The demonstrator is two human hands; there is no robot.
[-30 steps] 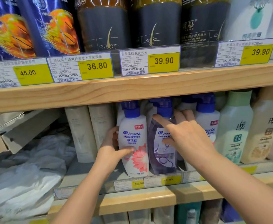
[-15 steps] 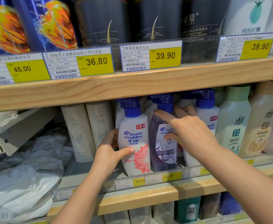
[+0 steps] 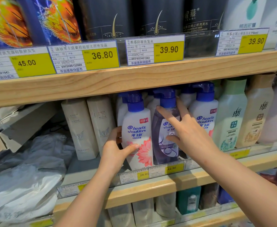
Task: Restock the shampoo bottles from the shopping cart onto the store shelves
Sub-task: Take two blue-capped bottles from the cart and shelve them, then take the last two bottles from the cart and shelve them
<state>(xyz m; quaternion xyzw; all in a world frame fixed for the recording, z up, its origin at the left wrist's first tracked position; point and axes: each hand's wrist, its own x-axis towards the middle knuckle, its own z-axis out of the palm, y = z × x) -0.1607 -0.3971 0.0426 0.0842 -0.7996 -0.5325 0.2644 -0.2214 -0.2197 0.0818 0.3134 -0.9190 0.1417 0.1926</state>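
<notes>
A white Head & Shoulders bottle with a pink flower (image 3: pixel 138 128) stands upright at the front of the middle shelf (image 3: pixel 151 185). My left hand (image 3: pixel 116 149) grips its lower left side, thumb across the label. Right beside it stands a purple Head & Shoulders bottle (image 3: pixel 160 145). My right hand (image 3: pixel 187 130) rests against that bottle with fingers spread, index finger at its shoulder and thumb on the label. More white bottles with blue pump caps (image 3: pixel 203 112) stand behind and to the right.
Two tall cream bottles (image 3: pixel 85 128) stand left of my left hand. Crumpled plastic sheeting (image 3: pixel 24 169) and cardboard fill the shelf's left end. Green and beige bottles (image 3: pixel 232 115) stand at the right. The wooden upper shelf (image 3: pixel 134 81) with price tags hangs just above the pump caps.
My right hand's fingers have spread and lifted a little on the purple bottle. The left hand keeps its grip on the white bottle. The view has shifted slightly downward.
</notes>
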